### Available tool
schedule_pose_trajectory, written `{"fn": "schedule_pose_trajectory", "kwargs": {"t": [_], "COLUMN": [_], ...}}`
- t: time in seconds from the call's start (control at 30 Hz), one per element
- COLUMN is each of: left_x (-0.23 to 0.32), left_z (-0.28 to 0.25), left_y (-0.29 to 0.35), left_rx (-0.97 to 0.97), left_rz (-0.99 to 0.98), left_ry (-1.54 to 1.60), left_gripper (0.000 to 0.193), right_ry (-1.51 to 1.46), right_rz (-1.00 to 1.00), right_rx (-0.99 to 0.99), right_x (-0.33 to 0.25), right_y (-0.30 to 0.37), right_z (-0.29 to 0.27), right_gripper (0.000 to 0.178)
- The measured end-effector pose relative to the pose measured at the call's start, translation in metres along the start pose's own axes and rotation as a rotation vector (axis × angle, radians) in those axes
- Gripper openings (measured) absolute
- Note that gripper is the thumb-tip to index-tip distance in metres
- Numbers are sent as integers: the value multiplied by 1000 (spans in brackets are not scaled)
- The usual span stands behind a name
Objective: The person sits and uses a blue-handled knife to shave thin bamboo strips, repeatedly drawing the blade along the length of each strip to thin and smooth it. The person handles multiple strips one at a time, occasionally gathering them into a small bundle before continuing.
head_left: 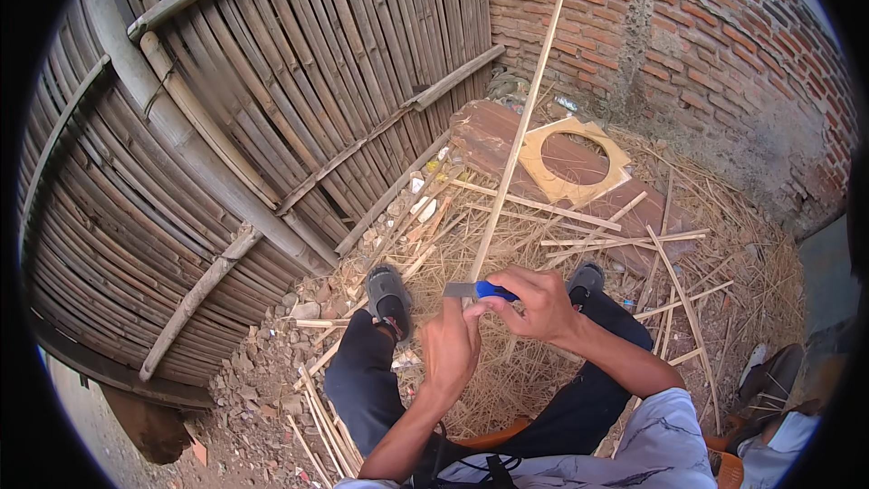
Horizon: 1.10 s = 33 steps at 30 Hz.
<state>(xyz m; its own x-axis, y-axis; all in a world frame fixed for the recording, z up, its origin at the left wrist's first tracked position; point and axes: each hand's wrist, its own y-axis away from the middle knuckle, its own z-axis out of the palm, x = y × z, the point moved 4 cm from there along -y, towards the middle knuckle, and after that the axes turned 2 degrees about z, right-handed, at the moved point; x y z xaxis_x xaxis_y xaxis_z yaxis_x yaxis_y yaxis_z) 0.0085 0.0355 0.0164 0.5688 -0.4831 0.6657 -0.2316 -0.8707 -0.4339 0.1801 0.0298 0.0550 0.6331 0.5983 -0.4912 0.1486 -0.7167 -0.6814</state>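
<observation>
- While its lower end sits at the blade between the hands, the long pale strip [513, 167] runs from there toward just past 12 o'clock and leaves the view at the top.
- The knife [489, 291] has a blue handle and a flat grey blade, which points to 9 o'clock across the strip.
- The right hand [536, 303] is closed around the blue handle, its thumb reaching toward the left hand's fingertips.
- The left hand [448, 344] is curled, nearly closed on the strip's lower end; its exact finger placing is partly hidden.
- Dark shoes flank the hands: the left shoe [389, 299] at 9 o'clock from the knife, the right shoe [587, 279] at 3.
- Straw-like shavings [507, 380] cover the ground at 6 o'clock, between the dark-trousered legs.
- At 1 o'clock, a tan panel [549, 183] with a large round hole lies on a brown board [489, 136].
- Loose strips [690, 299] lie crossed around 3 o'clock; more strips [321, 426] lie near 7 to 8.
- Stones and rubble [258, 367] spread toward 8 o'clock.
- A bamboo fence [317, 81] stands at 10 to 11 o'clock, a brick wall [715, 45] at 1 to 2.
- Another person's shoe [771, 371] shows near 4 o'clock.
</observation>
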Motion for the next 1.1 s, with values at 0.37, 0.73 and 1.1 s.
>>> {"fn": "schedule_pose_trajectory", "kwargs": {"t": [0.37, 0.73, 1.1], "left_x": [-1, -51, -39], "left_z": [-5, -24, -21], "left_y": [1, 59, 89], "left_rx": [-122, -371, -578], "left_rz": [-46, -238, -629], "left_ry": [-113, 357, 925], "left_gripper": [25, 55, 58], "right_ry": [144, 238, 411], "right_rz": [115, 621, 656], "right_rx": [160, 204, -438], "right_x": [46, 91, 28], "right_y": [-9, 1, 89], "right_z": [-17, -100, -56], "right_gripper": [24, 37, 42]}}
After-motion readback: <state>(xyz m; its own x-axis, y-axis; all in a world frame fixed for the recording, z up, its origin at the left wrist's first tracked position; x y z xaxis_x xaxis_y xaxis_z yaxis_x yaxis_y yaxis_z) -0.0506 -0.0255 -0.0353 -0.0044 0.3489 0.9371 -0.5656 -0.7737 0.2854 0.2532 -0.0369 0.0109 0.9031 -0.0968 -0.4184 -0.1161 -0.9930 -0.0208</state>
